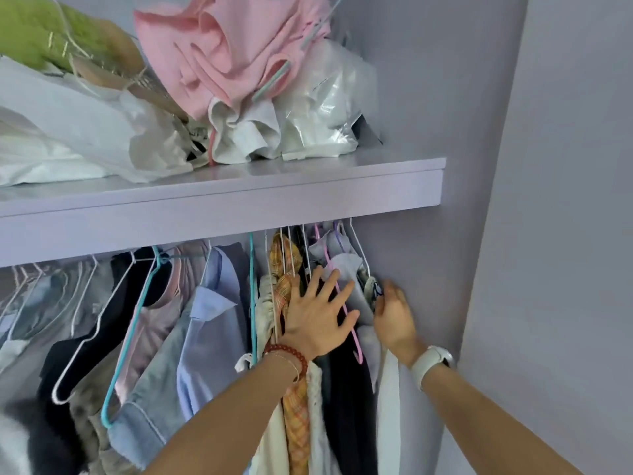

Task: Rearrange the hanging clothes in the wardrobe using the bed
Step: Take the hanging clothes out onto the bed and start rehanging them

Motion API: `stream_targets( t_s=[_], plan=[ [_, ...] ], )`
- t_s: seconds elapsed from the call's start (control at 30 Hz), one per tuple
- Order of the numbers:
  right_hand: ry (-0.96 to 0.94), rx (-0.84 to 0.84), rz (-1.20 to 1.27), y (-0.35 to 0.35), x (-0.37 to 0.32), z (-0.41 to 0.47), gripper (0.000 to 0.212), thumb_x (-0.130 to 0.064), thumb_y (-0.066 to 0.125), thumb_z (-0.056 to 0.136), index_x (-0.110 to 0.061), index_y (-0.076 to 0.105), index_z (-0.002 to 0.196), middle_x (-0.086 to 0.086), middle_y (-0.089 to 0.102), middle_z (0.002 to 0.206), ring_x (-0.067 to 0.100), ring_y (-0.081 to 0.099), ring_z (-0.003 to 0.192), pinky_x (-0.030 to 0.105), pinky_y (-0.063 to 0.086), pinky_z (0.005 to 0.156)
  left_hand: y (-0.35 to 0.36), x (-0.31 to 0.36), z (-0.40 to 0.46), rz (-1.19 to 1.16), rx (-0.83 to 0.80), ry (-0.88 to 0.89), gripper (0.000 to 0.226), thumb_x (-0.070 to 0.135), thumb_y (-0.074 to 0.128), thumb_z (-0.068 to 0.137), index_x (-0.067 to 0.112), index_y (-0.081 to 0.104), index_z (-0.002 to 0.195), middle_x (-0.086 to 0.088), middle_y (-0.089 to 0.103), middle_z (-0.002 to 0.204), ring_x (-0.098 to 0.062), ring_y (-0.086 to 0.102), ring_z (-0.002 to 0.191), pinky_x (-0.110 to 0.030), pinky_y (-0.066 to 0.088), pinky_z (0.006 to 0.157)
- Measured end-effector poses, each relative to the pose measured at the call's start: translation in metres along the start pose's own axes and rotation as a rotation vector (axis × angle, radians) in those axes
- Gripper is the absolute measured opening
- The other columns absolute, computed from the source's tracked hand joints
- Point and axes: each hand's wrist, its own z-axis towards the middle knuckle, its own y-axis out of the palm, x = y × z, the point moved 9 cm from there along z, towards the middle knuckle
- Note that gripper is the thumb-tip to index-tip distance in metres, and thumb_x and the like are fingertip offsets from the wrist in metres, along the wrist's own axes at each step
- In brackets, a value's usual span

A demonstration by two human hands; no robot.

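A row of clothes hangs under the lilac shelf (219, 200). At the right end they are packed tight: an orange plaid garment (294, 413), dark garments (346, 389) and a pale lilac garment (346, 269) on a pink hanger (354, 341). My left hand (318, 313) lies flat with spread fingers on this bunch, over the plaid and dark pieces. My right hand (394, 317) reaches in at the far right beside the wardrobe wall, its fingers curled at the edge of the last garment. A blue shirt (209, 341) hangs further left.
On the shelf lie a pink garment (226, 53), a green one (37, 32), white plastic bags (85, 132) and spare hangers. To the left hang more clothes on a teal hanger (130, 341) and white wire hangers. The wardrobe side wall (431, 269) stands close on the right.
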Motion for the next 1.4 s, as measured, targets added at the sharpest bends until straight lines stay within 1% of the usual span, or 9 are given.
stream_targets(
  t_s=[0.23, 0.53, 0.73, 0.87, 0.93, 1.03, 1.1, 1.27, 1.4],
  plan=[
    [0.123, -0.072, -0.12, 0.022, 0.017, 0.049, 0.032, -0.025, 0.034, 0.097, -0.003, 0.053, 0.112, 0.023, 0.059, 0.115, 0.039, 0.054, 0.106, 0.041, 0.043, 0.088, 0.019, -0.006, 0.014, -0.026, 0.068, 0.003, 0.065, 0.06, 0.005, 0.086, 0.035, 0.021, 0.144, 0.003, 0.014, 0.155, -0.022, 0.005, 0.143, -0.054, 0.009, 0.113],
    [0.049, 0.256, -0.153, -0.011, 0.0, 0.025, 0.033, -0.025, 0.029, 0.099, -0.001, 0.051, 0.095, 0.025, 0.064, 0.09, 0.045, 0.057, 0.087, 0.041, 0.039, 0.071, 0.03, -0.026, 0.004, -0.093, 0.062, 0.045, 0.058, 0.054, 0.023, 0.092, 0.031, 0.02, 0.145, 0.002, 0.012, 0.155, -0.024, 0.009, 0.143, -0.051, 0.005, 0.114],
    [0.048, 0.397, -0.16, -0.036, 0.039, -0.093, 0.031, -0.025, 0.035, 0.096, -0.006, 0.047, 0.075, 0.01, 0.051, 0.059, 0.037, 0.055, 0.055, 0.032, 0.035, 0.053, 0.0, -0.02, -0.004, -0.173, 0.179, 0.074, 0.067, 0.04, 0.046, 0.09, 0.02, 0.016, 0.147, -0.006, 0.019, 0.154, -0.027, 0.01, 0.143, -0.054, -0.002, 0.112],
    [0.041, 0.433, -0.214, -0.056, 0.057, -0.176, 0.039, -0.025, 0.028, 0.095, -0.001, 0.056, 0.083, 0.0, 0.048, 0.054, 0.024, 0.048, 0.041, 0.03, 0.035, 0.042, -0.023, 0.013, -0.01, -0.448, 0.335, 0.194, 0.064, 0.018, 0.061, 0.084, 0.006, 0.033, 0.141, -0.016, 0.033, 0.147, -0.034, 0.027, 0.137, -0.055, 0.021, 0.11],
    [0.034, 0.442, -0.305, -0.075, 0.06, -0.211, 0.052, -0.036, 0.022, 0.096, -0.002, 0.059, 0.084, 0.003, 0.056, 0.057, 0.024, 0.053, 0.043, 0.031, 0.04, 0.041, -0.022, 0.037, -0.009, -0.543, 0.289, 0.267, 0.061, 0.016, 0.056, 0.088, 0.003, 0.029, 0.141, -0.017, 0.028, 0.149, -0.035, 0.022, 0.138, -0.053, 0.021, 0.11],
    [0.054, 0.469, -0.484, -0.114, 0.059, -0.263, 0.05, -0.035, 0.026, 0.095, -0.003, 0.063, 0.082, 0.005, 0.062, 0.064, 0.023, 0.059, 0.05, 0.024, 0.04, 0.042, -0.001, 0.086, -0.015, -0.563, 0.091, 0.364, 0.055, 0.027, 0.035, 0.097, 0.01, 0.016, 0.146, -0.01, 0.014, 0.154, -0.027, 0.006, 0.143, -0.047, 0.003, 0.114],
    [0.103, 0.48, -0.532, -0.138, 0.061, -0.299, 0.051, -0.034, 0.026, 0.095, -0.002, 0.064, 0.082, 0.006, 0.062, 0.067, 0.022, 0.061, 0.054, 0.026, 0.042, 0.044, 0.015, 0.116, -0.033, -0.595, -0.031, 0.409, 0.051, 0.03, 0.028, 0.099, 0.011, 0.02, 0.145, -0.009, 0.019, 0.153, -0.026, 0.012, 0.141, -0.048, 0.009, 0.113],
    [0.248, 0.482, -0.725, -0.185, 0.067, -0.416, 0.029, -0.024, 0.038, 0.089, -0.009, 0.061, 0.084, 0.003, 0.061, 0.067, 0.017, 0.06, 0.057, 0.022, 0.044, 0.042, 0.017, 0.176, -0.121, -0.668, 0.067, 0.603, 0.028, 0.022, 0.051, 0.093, 0.002, 0.063, 0.108, -0.017, 0.062, 0.103, -0.037, 0.056, 0.095, -0.052, 0.041, 0.088],
    [0.542, 0.523, -0.738, -0.217, 0.091, -0.55, 0.028, -0.02, 0.045, 0.093, -0.001, 0.065, 0.085, 0.01, 0.063, 0.076, 0.028, 0.061, 0.067, 0.04, 0.052, 0.047, 0.024, 0.246, -0.223, -0.829, -0.211, 0.821, 0.016, 0.018, 0.057, 0.089, 0.002, 0.06, 0.088, -0.015, 0.06, 0.083, -0.036, 0.058, 0.069, -0.038, 0.042, 0.062]
  ],
)
